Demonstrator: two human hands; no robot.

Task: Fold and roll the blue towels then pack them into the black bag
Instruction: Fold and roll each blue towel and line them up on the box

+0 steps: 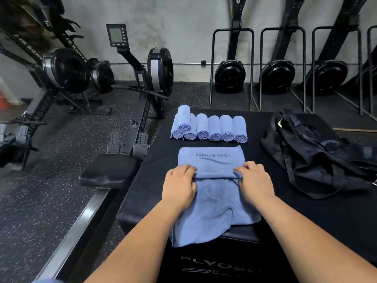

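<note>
A blue towel printed "YOGA FITNESS" lies folded into a strip on the black padded box. A tight roll runs across its near end. My left hand grips the roll's left end and my right hand grips its right end, fingers curled over it. Under my wrists another blue towel lies loose and hangs over the box's front edge. Several rolled blue towels stand in a row at the far side, one stacked on top at the left. The black bag lies slumped at the right.
Rowing machines stand on the speckled rubber floor to the left, one with its seat close against the box. More machines are stored upright along the back wall.
</note>
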